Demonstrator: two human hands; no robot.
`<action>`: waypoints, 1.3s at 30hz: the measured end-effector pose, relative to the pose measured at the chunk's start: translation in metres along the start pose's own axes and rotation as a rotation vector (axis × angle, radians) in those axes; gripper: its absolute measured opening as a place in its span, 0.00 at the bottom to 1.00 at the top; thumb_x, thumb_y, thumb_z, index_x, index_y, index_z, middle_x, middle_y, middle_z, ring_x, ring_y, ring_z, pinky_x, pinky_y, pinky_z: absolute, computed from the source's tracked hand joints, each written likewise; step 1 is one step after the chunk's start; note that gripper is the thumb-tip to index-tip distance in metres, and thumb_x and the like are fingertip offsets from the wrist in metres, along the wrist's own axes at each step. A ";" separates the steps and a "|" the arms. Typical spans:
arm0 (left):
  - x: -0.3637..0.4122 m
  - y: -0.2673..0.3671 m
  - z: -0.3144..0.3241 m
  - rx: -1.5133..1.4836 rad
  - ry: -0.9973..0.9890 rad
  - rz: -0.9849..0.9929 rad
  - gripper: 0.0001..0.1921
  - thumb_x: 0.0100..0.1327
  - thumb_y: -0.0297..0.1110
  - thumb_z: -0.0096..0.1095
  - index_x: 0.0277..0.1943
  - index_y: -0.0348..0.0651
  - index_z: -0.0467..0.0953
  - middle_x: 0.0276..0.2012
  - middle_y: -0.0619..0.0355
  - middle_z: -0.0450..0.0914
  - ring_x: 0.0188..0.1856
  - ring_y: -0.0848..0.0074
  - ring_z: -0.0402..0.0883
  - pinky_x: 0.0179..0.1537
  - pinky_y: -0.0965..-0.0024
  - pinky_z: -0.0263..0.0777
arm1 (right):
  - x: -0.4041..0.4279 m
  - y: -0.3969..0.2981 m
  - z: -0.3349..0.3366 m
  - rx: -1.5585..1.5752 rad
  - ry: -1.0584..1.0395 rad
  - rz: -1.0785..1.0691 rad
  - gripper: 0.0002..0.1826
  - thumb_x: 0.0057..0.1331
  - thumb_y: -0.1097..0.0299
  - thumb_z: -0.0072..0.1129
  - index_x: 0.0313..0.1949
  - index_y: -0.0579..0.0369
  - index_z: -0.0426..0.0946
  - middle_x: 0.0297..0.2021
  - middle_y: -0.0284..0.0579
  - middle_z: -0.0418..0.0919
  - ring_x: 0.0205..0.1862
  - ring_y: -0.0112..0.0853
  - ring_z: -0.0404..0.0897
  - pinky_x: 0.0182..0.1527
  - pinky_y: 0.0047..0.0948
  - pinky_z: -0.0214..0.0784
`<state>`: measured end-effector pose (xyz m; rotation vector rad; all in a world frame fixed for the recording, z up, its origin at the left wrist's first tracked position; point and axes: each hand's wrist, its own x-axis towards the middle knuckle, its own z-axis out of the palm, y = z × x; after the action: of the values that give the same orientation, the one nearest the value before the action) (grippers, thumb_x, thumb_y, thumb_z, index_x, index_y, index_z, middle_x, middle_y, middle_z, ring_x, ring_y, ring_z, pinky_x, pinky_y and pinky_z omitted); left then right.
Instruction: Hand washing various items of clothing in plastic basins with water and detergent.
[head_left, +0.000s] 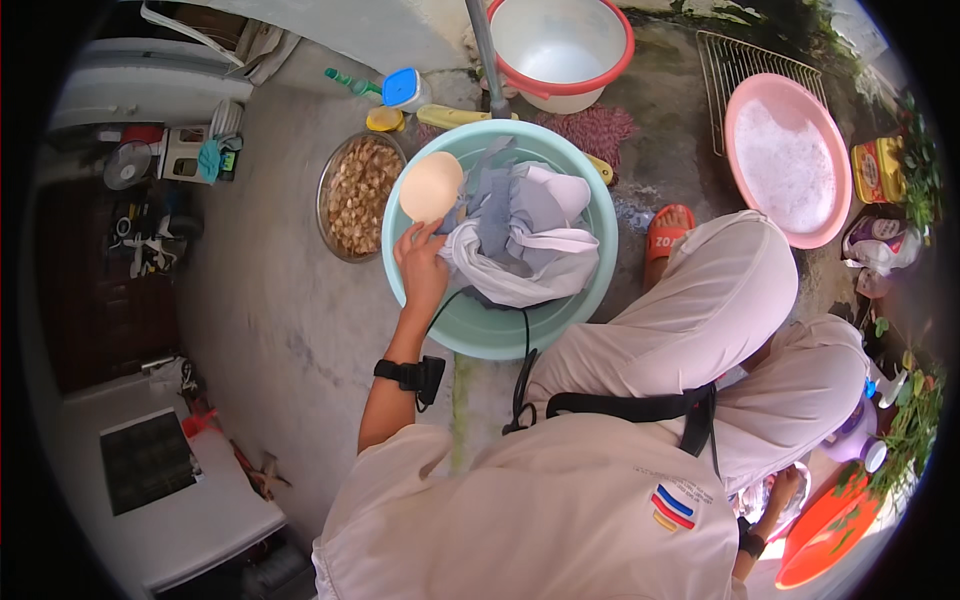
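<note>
Before me stands a teal plastic basin (600, 247) with a heap of wet-looking white and grey-blue clothes (517, 232) in it. A smooth beige rounded cup-like piece (430, 186) rests at the heap's left, against the basin wall. My left hand (421, 259) reaches over the left rim, its fingertips touching the beige piece and the heap's edge; whether they grip anything cannot be made out. Far off at the lower right, my right hand (784, 486) is at a clear and pink container or bag (757, 499). Its fingers are partly hidden.
A steel bowl of brown pieces (364, 195) stands left of the basin. Behind are a mop head (600, 127), its pole (486, 60) and a red-rimmed bucket (559, 97). At right are a pink basin of suds (838, 187), a wire rack (716, 97) and an orange basin (802, 566).
</note>
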<state>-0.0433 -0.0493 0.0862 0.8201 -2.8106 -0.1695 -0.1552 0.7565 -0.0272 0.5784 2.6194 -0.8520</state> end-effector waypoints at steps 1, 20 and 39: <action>-0.018 -0.008 0.019 0.253 -0.200 0.051 0.16 0.47 0.19 0.47 0.39 0.39 0.77 0.47 0.41 0.71 0.52 0.55 0.67 0.55 0.64 0.59 | 0.005 0.005 -0.001 -0.156 -0.016 -0.120 0.14 0.59 0.64 0.47 0.35 0.66 0.72 0.22 0.43 0.75 0.17 0.24 0.72 0.17 0.20 0.62; 0.033 0.054 0.031 -0.568 0.081 -0.405 0.08 0.56 0.27 0.50 0.34 0.32 0.74 0.24 0.52 0.78 0.29 0.65 0.78 0.31 0.66 0.68 | -0.003 -0.199 -0.078 -0.021 0.035 -0.330 0.18 0.66 0.64 0.43 0.51 0.62 0.68 0.37 0.45 0.76 0.38 0.30 0.75 0.42 0.26 0.67; 0.049 0.068 -0.235 -1.912 0.292 0.278 0.20 0.66 0.38 0.33 0.52 0.33 0.65 0.48 0.48 0.71 0.49 0.60 0.72 0.52 0.57 0.65 | -0.169 -0.653 0.030 -0.223 -0.568 -1.453 0.15 0.54 0.69 0.57 0.39 0.65 0.73 0.30 0.54 0.76 0.32 0.39 0.77 0.37 0.31 0.68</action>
<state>-0.0648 -0.0312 0.3338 -0.0862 -1.2763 -1.9105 -0.3107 0.2087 0.3361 -1.5585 2.1784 -0.7849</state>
